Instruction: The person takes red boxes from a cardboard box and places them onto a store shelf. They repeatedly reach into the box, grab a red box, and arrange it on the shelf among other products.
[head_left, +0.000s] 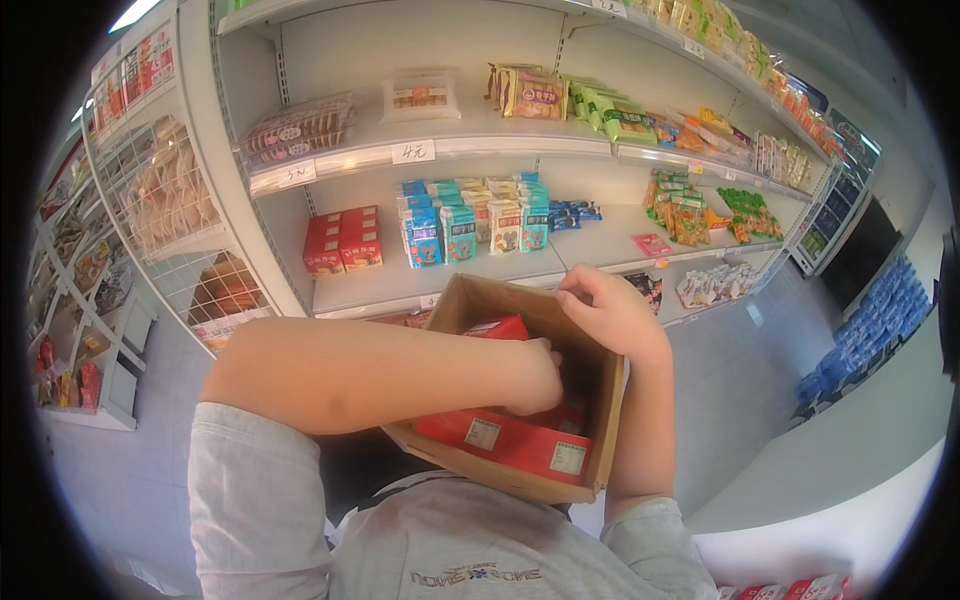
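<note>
In front of my torso is an open cardboard carton (510, 286) with red boxes inside. Along its near side lie red boxes (525, 444) bearing white labels, and another red box (501, 328) shows near the far left corner. My left forearm crosses over the carton's left side, and my left hand (536, 379) is down among the boxes; its fingertips are hidden, so its hold is unclear. At the far right corner, my right hand (611, 311) is curled over the carton's rim. Two stacks of similar red boxes (343, 241) stand on the shelf beyond.
Blue, teal and cream biscuit packs (472, 221) stand on the same lower shelf (360, 292). Bagged snacks (532, 94) fill parts of the shelf above. A wire rack (161, 195) borders the left. Blue-wrapped bottles (870, 322) are stacked right, near a white curved surface (825, 480).
</note>
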